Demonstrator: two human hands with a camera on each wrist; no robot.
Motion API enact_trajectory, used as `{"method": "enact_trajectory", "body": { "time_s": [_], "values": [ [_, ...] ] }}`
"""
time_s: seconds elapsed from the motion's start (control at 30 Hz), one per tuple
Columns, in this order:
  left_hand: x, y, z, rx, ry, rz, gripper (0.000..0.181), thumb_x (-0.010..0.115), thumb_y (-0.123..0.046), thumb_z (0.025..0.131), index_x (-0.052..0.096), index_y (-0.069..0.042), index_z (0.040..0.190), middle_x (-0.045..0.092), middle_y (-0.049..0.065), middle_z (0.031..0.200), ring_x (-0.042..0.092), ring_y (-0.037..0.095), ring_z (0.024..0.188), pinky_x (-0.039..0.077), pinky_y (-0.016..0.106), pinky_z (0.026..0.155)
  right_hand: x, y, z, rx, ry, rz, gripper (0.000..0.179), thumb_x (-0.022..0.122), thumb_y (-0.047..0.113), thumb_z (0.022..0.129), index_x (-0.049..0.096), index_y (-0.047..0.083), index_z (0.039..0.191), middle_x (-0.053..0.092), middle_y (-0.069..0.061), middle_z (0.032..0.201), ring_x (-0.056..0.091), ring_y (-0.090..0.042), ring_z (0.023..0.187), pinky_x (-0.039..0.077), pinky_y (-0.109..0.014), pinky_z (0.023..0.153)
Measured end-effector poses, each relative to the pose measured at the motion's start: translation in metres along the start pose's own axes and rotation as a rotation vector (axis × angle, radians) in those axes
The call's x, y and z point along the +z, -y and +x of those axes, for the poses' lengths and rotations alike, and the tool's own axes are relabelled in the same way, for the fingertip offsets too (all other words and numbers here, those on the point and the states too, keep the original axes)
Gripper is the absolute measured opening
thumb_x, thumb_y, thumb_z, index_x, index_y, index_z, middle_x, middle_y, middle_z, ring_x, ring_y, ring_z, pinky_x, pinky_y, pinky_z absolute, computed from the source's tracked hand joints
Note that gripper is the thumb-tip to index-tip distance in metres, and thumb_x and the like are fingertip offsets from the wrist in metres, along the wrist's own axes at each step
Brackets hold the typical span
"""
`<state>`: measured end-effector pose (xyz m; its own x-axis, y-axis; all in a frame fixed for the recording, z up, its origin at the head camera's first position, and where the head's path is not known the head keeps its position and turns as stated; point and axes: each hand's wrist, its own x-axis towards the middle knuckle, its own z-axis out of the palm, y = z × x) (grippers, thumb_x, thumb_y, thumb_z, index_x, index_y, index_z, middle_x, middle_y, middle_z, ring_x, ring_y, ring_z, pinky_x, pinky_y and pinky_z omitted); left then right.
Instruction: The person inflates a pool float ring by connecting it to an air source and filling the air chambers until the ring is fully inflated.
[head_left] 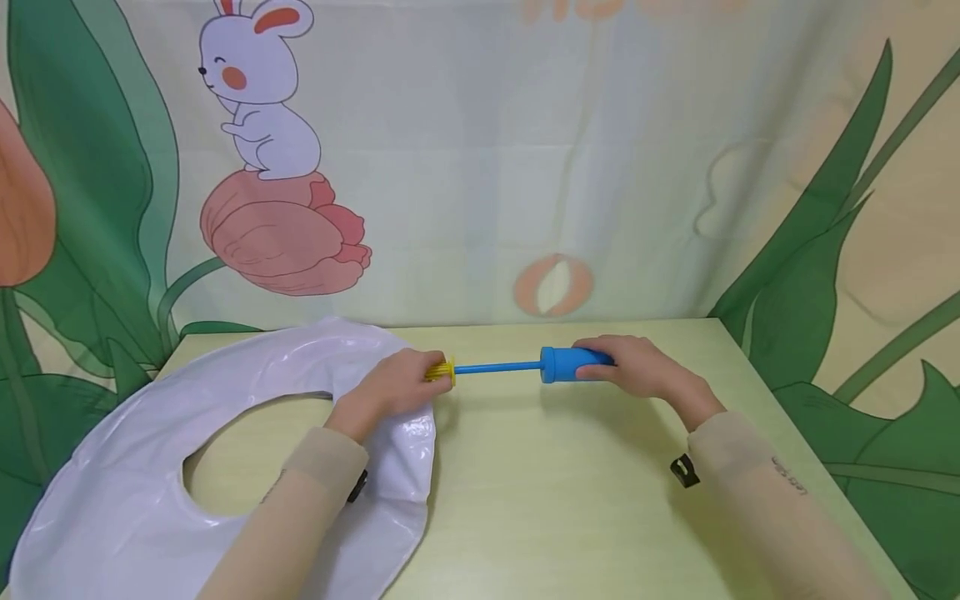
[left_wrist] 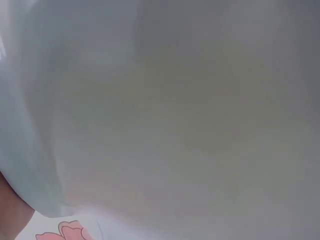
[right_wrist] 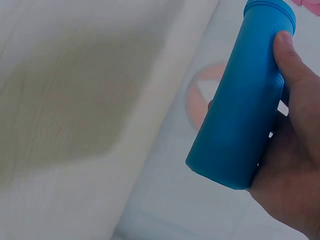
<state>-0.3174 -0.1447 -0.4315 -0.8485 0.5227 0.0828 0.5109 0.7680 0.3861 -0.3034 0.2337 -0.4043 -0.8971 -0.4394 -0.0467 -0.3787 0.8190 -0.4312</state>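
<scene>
A blue hand pump (head_left: 564,365) is held level above the table, its thin blue rod (head_left: 498,367) drawn out between my two hands. My right hand (head_left: 637,364) grips the thick barrel, thumb along its side in the right wrist view (right_wrist: 290,130). At the other end, my left hand (head_left: 397,385) pinches the yellow ribbed tip (head_left: 442,371), partly covered by the fingers. Below and around that hand lies a pale, soft, wrinkled swim ring (head_left: 135,467). Its pale sheet (left_wrist: 165,120) fills most of the left wrist view; whether the tip enters the ring is hidden.
The light wooden table (head_left: 540,500) reaches back to a fabric backdrop (head_left: 450,167) printed with a rabbit and flowers. Under each sleeve hangs a small black clip, one by the right forearm (head_left: 684,471). The ring covers the table's left side.
</scene>
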Motion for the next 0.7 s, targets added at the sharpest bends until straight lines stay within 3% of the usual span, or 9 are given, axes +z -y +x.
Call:
{"method": "enact_trajectory", "body": {
  "time_s": [0.13,0.27,0.5,0.7],
  "values": [
    [-0.004,0.0,-0.001,-0.002,0.003,0.015,0.02,0.052,-0.032,0.092,0.059,-0.014,0.097,0.047,-0.001,0.069,0.05,0.02,0.068,0.038,0.036,0.067,0.003,-0.004,0.001,-0.009,-0.029,-0.019,0.062,0.065,0.044,0.1,0.052,0.009,0.15,0.06,-0.014,0.14,0.056,-0.036,0.123,0.037,-0.06,0.103],
    [-0.002,-0.006,0.001,0.03,0.011,0.028,0.017,0.052,-0.029,0.091,0.058,-0.013,0.097,0.046,-0.002,0.069,0.049,0.018,0.067,0.038,0.035,0.065,0.015,0.003,0.005,-0.05,-0.069,-0.054,0.062,0.066,0.045,0.099,0.054,0.011,0.149,0.061,-0.014,0.14,0.056,-0.036,0.124,0.034,-0.059,0.099],
    [0.006,-0.021,0.008,0.049,0.008,0.066,0.013,0.052,-0.027,0.092,0.053,-0.014,0.09,0.042,-0.002,0.067,0.046,0.017,0.064,0.035,0.034,0.062,0.036,0.035,0.018,-0.105,-0.106,-0.114,0.058,0.065,0.046,0.1,0.056,0.014,0.148,0.062,-0.012,0.137,0.059,-0.033,0.12,0.035,-0.058,0.094],
    [0.011,-0.03,0.013,0.046,0.025,0.056,0.02,0.053,-0.03,0.095,0.056,-0.011,0.1,0.05,0.0,0.072,0.051,0.018,0.067,0.039,0.033,0.063,0.045,0.066,0.03,-0.128,-0.113,-0.157,0.059,0.063,0.048,0.1,0.056,0.015,0.147,0.063,-0.011,0.134,0.061,-0.032,0.113,0.036,-0.054,0.09]
  ]
}}
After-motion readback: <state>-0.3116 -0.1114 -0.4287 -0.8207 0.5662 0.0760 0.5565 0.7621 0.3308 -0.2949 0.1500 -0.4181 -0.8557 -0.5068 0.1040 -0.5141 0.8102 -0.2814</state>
